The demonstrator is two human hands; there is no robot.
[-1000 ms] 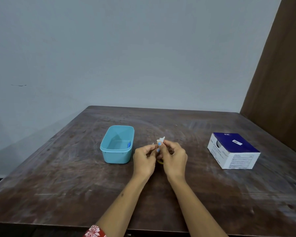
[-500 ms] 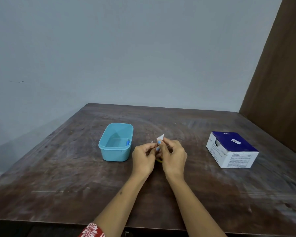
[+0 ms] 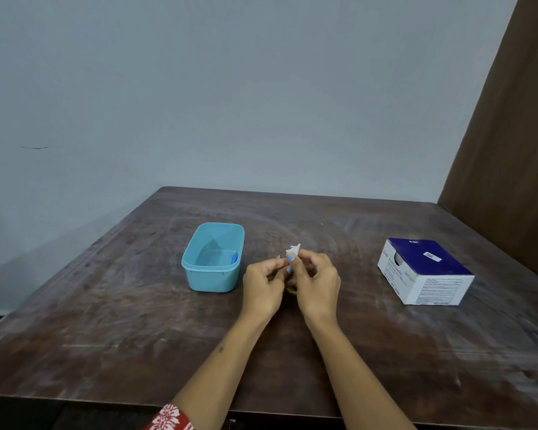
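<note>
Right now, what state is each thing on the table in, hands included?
small white packet: off the table, pinched between both hands; torn or not, cannot tell.
left hand: pinches the packet.
right hand: pinches the packet.
teal container: upright, lidless, small blue piece inside.
blue-and-white box: flat on the table, top closed.
yellow item: under the hands, mostly hidden.

A red fabric sleeve [image 3: 170,418] printed with white flowers was seen at the bottom edge, left of centre; both forearms were left uncovered down to the left hand [image 3: 261,290] and right hand [image 3: 319,283].
</note>
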